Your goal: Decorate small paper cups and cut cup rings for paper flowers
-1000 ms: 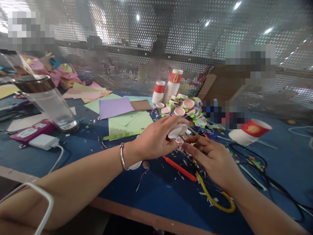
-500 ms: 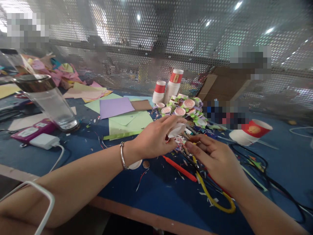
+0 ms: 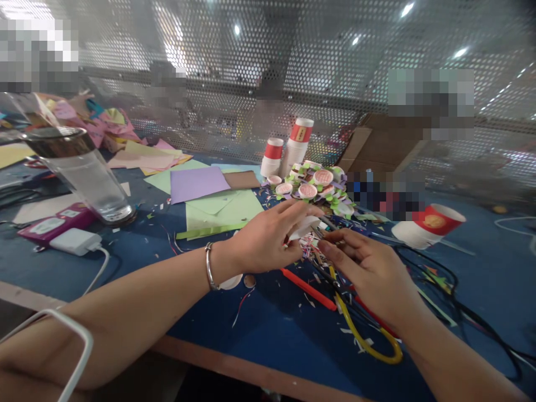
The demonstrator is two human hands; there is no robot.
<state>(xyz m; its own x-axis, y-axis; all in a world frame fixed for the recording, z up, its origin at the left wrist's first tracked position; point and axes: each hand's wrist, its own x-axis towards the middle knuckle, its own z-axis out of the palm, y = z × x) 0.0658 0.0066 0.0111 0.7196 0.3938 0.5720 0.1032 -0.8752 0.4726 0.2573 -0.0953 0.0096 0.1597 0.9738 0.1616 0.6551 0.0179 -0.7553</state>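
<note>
My left hand (image 3: 268, 237) is curled around a white paper piece (image 3: 304, 228), perhaps part of a paper cup, gripped between thumb and fingers. Close by on the right, my right hand (image 3: 360, 259) is closed in a pinch, its fingertips near the paper's edge. A thin grey thing (image 3: 329, 223) shows at those fingertips; I cannot make out what it is. Paper scraps (image 3: 310, 243) lie under both hands. Below them are a red-orange stick (image 3: 310, 290) and a tool with a yellow handle loop (image 3: 389, 354).
Behind my hands sits a pile of decorated paper discs (image 3: 322, 178), with stacked paper cups (image 3: 297, 145) beyond. A red and white cup (image 3: 435, 226) lies tilted at right, near black cables (image 3: 452, 290). Coloured paper (image 3: 199, 184), a glass tumbler (image 3: 96, 184) and a white charger (image 3: 75, 241) are leftward.
The white paper piece has turned slightly in my left hand, and its rim looks flatter. Both hands stay in almost the same place.
</note>
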